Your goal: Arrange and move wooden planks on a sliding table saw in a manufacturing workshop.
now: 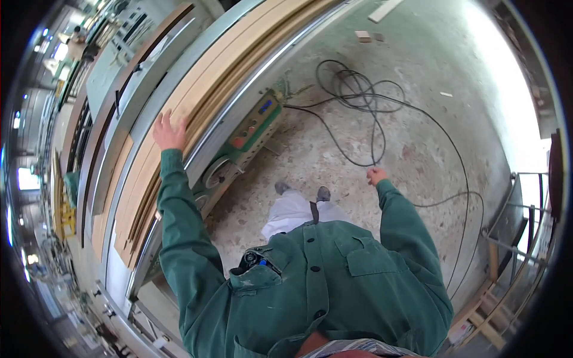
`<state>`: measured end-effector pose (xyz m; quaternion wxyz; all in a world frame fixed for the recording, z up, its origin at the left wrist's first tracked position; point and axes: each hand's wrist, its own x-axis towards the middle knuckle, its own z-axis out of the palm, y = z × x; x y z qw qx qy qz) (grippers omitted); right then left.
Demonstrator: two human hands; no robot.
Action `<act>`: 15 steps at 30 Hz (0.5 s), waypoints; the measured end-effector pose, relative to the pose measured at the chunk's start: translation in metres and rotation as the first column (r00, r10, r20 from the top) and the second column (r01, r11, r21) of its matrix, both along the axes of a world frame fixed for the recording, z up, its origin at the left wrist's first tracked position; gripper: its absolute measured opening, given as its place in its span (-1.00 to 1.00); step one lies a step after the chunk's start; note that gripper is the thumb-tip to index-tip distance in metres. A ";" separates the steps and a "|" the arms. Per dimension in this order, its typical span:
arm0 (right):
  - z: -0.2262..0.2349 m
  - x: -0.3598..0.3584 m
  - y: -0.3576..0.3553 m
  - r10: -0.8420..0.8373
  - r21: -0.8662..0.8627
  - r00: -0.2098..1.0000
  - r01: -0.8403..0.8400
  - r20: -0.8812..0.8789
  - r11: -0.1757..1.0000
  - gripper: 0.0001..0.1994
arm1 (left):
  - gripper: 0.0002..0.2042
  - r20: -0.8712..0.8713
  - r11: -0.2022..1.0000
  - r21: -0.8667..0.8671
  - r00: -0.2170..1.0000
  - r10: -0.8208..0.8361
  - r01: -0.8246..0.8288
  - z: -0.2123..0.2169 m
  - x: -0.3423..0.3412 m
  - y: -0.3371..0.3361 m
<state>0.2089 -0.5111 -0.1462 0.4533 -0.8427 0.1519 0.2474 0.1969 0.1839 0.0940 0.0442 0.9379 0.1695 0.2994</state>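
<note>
Flat and spread, the left hand presses on the top wooden board of the stack on the long machine table, at ten o'clock from the body; nothing is clamped. Out at one o'clock the right hand hangs loosely curled and empty. Beyond it, at twelve, black cable loops over the concrete floor — a likely trip. With only a palm on it, the board could slide or tip off the stack
</note>
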 end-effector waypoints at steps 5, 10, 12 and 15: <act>-0.010 0.090 0.189 0.305 0.029 0.948 -0.309 0.089 0.951 -0.73 | -0.31 -0.303 0.980 -0.056 0.938 0.168 -0.193 -0.009 -0.018 0.083; -0.013 0.082 0.333 0.427 0.276 0.895 -0.381 -0.128 0.883 -0.78 | -0.33 -0.290 0.974 -0.056 0.937 0.194 -0.219 0.003 -0.013 0.055; -0.037 0.085 0.367 0.606 0.238 0.791 -0.574 -0.086 0.784 -0.75 | -0.34 -0.286 0.977 -0.082 0.943 0.168 -0.199 0.008 0.000 0.044; -0.058 0.066 0.421 0.794 -0.003 0.596 -0.799 0.121 0.601 -0.56 | -0.33 -0.287 0.979 -0.111 0.949 0.134 -0.172 0.002 0.010 0.035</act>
